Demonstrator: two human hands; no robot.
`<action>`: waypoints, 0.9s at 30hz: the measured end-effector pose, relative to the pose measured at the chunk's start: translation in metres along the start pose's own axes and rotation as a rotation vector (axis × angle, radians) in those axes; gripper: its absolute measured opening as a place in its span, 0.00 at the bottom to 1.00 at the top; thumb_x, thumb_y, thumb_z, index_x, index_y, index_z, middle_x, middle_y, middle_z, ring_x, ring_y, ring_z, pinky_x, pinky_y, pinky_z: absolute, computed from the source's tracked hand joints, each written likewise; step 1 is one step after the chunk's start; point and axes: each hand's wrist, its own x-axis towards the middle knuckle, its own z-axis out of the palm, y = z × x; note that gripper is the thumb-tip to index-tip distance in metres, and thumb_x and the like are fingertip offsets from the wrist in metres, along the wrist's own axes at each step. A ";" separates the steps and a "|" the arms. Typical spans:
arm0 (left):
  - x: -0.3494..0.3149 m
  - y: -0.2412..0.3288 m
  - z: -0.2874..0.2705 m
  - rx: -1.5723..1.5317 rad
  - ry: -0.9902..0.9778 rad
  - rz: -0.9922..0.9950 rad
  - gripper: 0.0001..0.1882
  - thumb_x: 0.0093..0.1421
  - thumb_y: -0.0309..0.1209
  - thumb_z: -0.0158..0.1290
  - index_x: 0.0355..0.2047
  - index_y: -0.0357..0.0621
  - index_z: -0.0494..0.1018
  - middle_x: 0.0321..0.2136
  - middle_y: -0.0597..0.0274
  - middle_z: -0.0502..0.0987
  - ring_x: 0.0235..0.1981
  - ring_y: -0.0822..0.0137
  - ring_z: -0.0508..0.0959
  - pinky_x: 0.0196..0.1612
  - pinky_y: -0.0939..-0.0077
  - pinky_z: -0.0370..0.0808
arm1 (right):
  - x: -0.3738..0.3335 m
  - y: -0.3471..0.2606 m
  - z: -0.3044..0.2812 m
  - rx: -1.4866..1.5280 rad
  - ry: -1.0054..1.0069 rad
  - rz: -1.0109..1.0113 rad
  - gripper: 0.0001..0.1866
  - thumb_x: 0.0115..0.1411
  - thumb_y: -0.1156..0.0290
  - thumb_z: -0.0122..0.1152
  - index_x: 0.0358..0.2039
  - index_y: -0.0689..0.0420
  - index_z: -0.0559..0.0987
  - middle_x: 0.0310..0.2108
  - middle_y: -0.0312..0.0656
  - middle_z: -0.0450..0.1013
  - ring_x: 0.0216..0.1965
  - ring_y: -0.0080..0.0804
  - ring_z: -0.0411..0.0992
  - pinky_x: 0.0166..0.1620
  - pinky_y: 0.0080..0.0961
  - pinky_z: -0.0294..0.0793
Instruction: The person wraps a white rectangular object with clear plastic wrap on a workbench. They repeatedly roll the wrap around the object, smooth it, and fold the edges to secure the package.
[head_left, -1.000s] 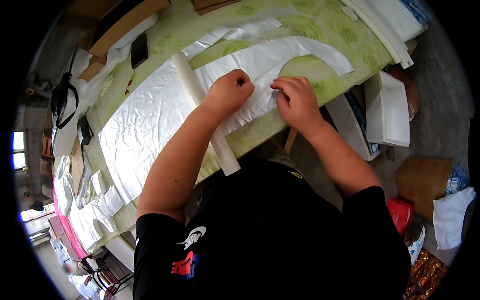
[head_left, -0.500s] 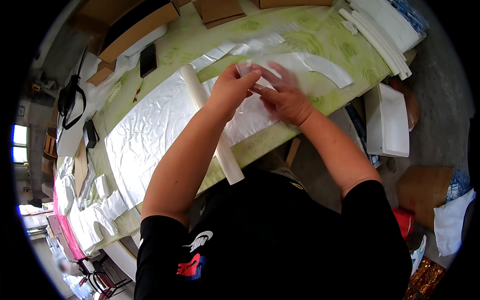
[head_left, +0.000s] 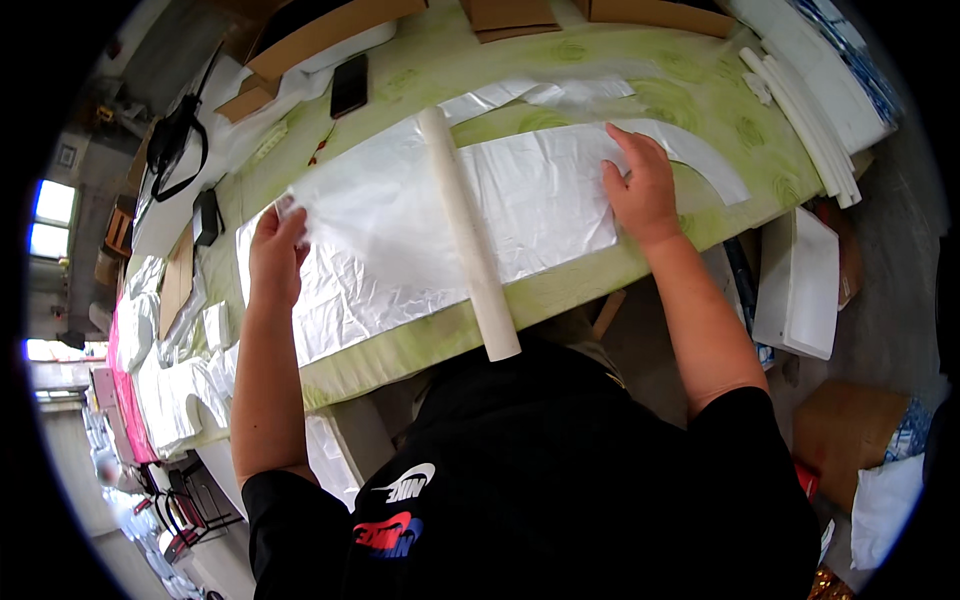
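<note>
A wide silvery plastic sheet (head_left: 545, 200) lies wrinkled over the table. Across it rests a cream-white tube (head_left: 465, 235), its near end jutting past the table's front edge toward my body. My left hand (head_left: 275, 255), at the sheet's left part, is closed in a pinch on the corner of a thin translucent plastic film (head_left: 375, 205). This film fans out from my fingers toward the tube, over the sheet. At the sheet's right end my right hand (head_left: 643, 190) is open, thumb and fingers apart, at the sheet's edge.
Silvery strips (head_left: 535, 93) lie behind the sheet on the green patterned tablecloth (head_left: 690, 65). A black phone (head_left: 349, 86) and cardboard boxes (head_left: 340, 30) are at the back left. White tubes (head_left: 800, 130) lie at the far right, above a white foam box (head_left: 797, 283).
My hands, together above the sheet before, have moved apart: the left leftward with the film, the right to the sheet's right end. The film is now spread over the sheet's left part.
</note>
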 end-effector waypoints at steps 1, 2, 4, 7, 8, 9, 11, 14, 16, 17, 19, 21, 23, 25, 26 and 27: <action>-0.001 -0.010 -0.015 0.187 0.023 0.021 0.22 0.64 0.30 0.63 0.58 0.48 0.74 0.36 0.72 0.77 0.36 0.79 0.74 0.38 0.78 0.72 | 0.000 -0.001 0.001 0.000 -0.001 0.001 0.25 0.54 0.75 0.67 0.55 0.55 0.80 0.47 0.47 0.80 0.50 0.51 0.75 0.57 0.44 0.73; -0.003 -0.019 -0.028 0.375 0.046 0.039 0.23 0.63 0.30 0.63 0.58 0.47 0.74 0.36 0.72 0.77 0.35 0.79 0.74 0.38 0.78 0.72 | 0.000 -0.002 0.002 0.000 -0.001 0.003 0.24 0.54 0.74 0.67 0.54 0.56 0.80 0.46 0.47 0.80 0.50 0.51 0.75 0.57 0.44 0.73; -0.001 -0.036 -0.044 0.755 0.094 0.124 0.27 0.61 0.29 0.63 0.61 0.44 0.72 0.41 0.63 0.79 0.42 0.69 0.77 0.45 0.72 0.76 | -0.001 0.000 0.002 -0.010 -0.009 0.011 0.22 0.54 0.74 0.67 0.52 0.56 0.81 0.45 0.47 0.80 0.49 0.50 0.75 0.56 0.44 0.74; -0.020 -0.040 -0.011 1.097 0.331 0.809 0.29 0.54 0.22 0.61 0.58 0.49 0.75 0.59 0.47 0.72 0.63 0.46 0.70 0.66 0.55 0.67 | -0.002 0.005 0.003 -0.032 -0.028 0.019 0.21 0.54 0.73 0.67 0.51 0.56 0.82 0.44 0.46 0.80 0.49 0.50 0.75 0.56 0.44 0.74; -0.025 -0.040 0.003 0.971 0.251 0.925 0.30 0.51 0.18 0.59 0.56 0.49 0.75 0.60 0.50 0.72 0.63 0.45 0.68 0.67 0.54 0.66 | -0.002 0.006 0.004 -0.032 -0.034 0.014 0.21 0.54 0.73 0.67 0.50 0.56 0.82 0.44 0.46 0.80 0.49 0.50 0.75 0.57 0.43 0.73; -0.034 -0.037 0.024 0.908 0.148 0.987 0.29 0.52 0.16 0.59 0.55 0.49 0.75 0.59 0.51 0.73 0.62 0.46 0.70 0.66 0.55 0.67 | -0.002 0.008 0.003 -0.040 -0.039 0.012 0.20 0.54 0.73 0.66 0.50 0.56 0.82 0.44 0.46 0.81 0.49 0.50 0.75 0.57 0.43 0.73; -0.045 -0.037 0.060 0.645 -0.139 0.893 0.28 0.55 0.16 0.59 0.57 0.46 0.74 0.56 0.50 0.75 0.59 0.46 0.74 0.64 0.58 0.71 | -0.002 0.009 0.001 -0.037 -0.057 0.012 0.20 0.55 0.73 0.66 0.49 0.56 0.82 0.44 0.46 0.80 0.50 0.50 0.75 0.58 0.44 0.73; -0.058 -0.052 0.089 0.711 -0.264 0.879 0.32 0.59 0.22 0.56 0.65 0.44 0.67 0.57 0.47 0.75 0.59 0.45 0.73 0.65 0.55 0.69 | -0.001 0.001 -0.002 -0.029 -0.058 -0.097 0.19 0.55 0.72 0.67 0.49 0.56 0.82 0.46 0.47 0.80 0.52 0.52 0.74 0.59 0.45 0.72; -0.067 -0.059 0.099 0.756 -0.289 0.846 0.34 0.61 0.25 0.55 0.68 0.43 0.63 0.58 0.47 0.74 0.59 0.46 0.73 0.67 0.53 0.66 | -0.012 -0.019 -0.010 0.036 -0.092 -0.158 0.20 0.54 0.70 0.68 0.49 0.55 0.82 0.49 0.47 0.79 0.54 0.53 0.73 0.61 0.47 0.70; -0.073 -0.062 0.103 0.744 -0.299 0.803 0.35 0.61 0.25 0.54 0.69 0.43 0.61 0.59 0.46 0.73 0.59 0.46 0.73 0.67 0.52 0.65 | -0.021 -0.043 -0.016 0.106 -0.133 -0.168 0.20 0.54 0.69 0.69 0.49 0.55 0.82 0.51 0.47 0.78 0.56 0.54 0.72 0.63 0.49 0.69; -0.085 -0.064 0.112 0.653 -0.354 0.691 0.36 0.60 0.26 0.54 0.70 0.43 0.60 0.62 0.43 0.71 0.61 0.45 0.72 0.70 0.45 0.62 | -0.041 -0.084 -0.025 0.292 -0.325 -0.279 0.25 0.53 0.65 0.73 0.53 0.53 0.81 0.59 0.47 0.73 0.62 0.55 0.68 0.66 0.51 0.66; -0.088 -0.079 0.119 0.803 -0.292 0.761 0.37 0.61 0.27 0.53 0.71 0.43 0.58 0.64 0.45 0.69 0.66 0.45 0.68 0.71 0.44 0.59 | -0.049 -0.129 -0.032 0.472 -0.523 -0.279 0.31 0.49 0.63 0.77 0.56 0.48 0.81 0.65 0.47 0.67 0.67 0.57 0.62 0.69 0.51 0.63; -0.093 -0.080 0.124 0.838 -0.284 0.741 0.37 0.62 0.27 0.53 0.72 0.44 0.57 0.67 0.47 0.66 0.69 0.44 0.64 0.72 0.42 0.56 | -0.057 -0.148 -0.030 0.525 -0.649 -0.311 0.36 0.45 0.62 0.80 0.58 0.44 0.81 0.68 0.47 0.63 0.69 0.58 0.59 0.69 0.50 0.63; -0.101 -0.072 0.127 0.888 -0.283 0.715 0.37 0.62 0.27 0.52 0.73 0.44 0.56 0.68 0.47 0.65 0.71 0.43 0.62 0.73 0.41 0.55 | -0.059 -0.151 -0.026 0.533 -0.646 -0.310 0.33 0.44 0.68 0.77 0.54 0.46 0.81 0.67 0.48 0.63 0.68 0.57 0.60 0.68 0.50 0.64; -0.105 -0.066 0.127 0.920 -0.286 0.696 0.38 0.62 0.26 0.52 0.73 0.44 0.56 0.69 0.47 0.65 0.71 0.42 0.62 0.73 0.41 0.55 | -0.059 -0.150 -0.026 0.526 -0.645 -0.296 0.32 0.44 0.70 0.76 0.53 0.46 0.81 0.67 0.48 0.64 0.68 0.58 0.60 0.68 0.50 0.64; -0.108 -0.061 0.127 0.950 -0.285 0.678 0.38 0.62 0.26 0.52 0.73 0.44 0.56 0.69 0.47 0.64 0.71 0.41 0.62 0.73 0.41 0.55 | -0.058 -0.149 -0.026 0.518 -0.644 -0.285 0.31 0.44 0.72 0.75 0.52 0.47 0.81 0.67 0.48 0.64 0.68 0.58 0.60 0.68 0.50 0.65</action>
